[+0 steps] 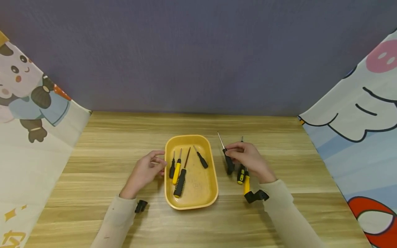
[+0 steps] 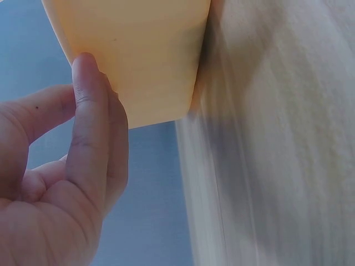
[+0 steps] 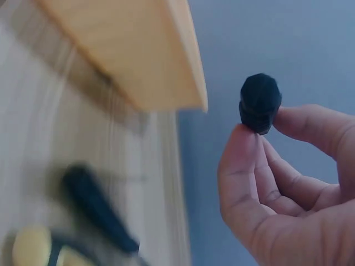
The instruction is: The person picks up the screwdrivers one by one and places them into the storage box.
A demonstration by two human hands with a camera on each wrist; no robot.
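A yellow tray (image 1: 193, 207) stands in the middle of the table, with several screwdrivers lying in it, among them a yellow-handled screwdriver (image 1: 176, 173) and a large black one (image 1: 180, 184). My left hand (image 1: 149, 169) is at its left side, fingertips touching the outer wall near the rim, fingers relaxed. To the right of the tray, my right hand (image 1: 248, 158) pinches a black-handled screwdriver (image 1: 228, 164) between thumb and fingers, its shaft pointing away from me. The right wrist view shows the butt of this handle (image 3: 260, 100) at the fingertips.
Under my right hand lie a black-and-yellow screwdriver (image 1: 240, 175) and another with a yellow handle (image 1: 246, 185). A grey-blue panel (image 1: 198, 58) closes off the back of the table (image 1: 124, 127). Printed cartoon sheets (image 1: 46, 103) flank both sides.
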